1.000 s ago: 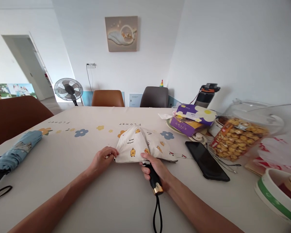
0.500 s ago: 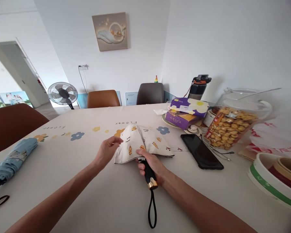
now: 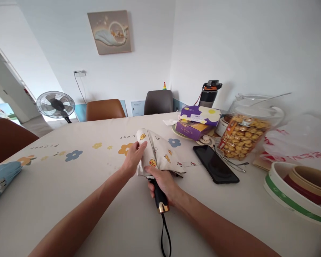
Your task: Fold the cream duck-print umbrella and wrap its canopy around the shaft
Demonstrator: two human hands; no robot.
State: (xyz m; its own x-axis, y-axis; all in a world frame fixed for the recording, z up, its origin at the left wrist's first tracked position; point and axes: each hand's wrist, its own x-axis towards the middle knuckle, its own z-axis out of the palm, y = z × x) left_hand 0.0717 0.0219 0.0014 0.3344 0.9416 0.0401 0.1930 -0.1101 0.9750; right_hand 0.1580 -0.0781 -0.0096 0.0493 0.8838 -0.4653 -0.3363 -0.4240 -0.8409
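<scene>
Now the right hand [image 3: 163, 182] grips the umbrella [image 3: 157, 154] by its handle, while the left hand [image 3: 133, 159] lies open-fingered against its canopy.

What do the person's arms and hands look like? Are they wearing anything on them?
The left forearm and right forearm are bare, with no sleeves in view. The left hand and right hand are bare too: no gloves, and no watch, bracelet or ring that I can see.
</scene>
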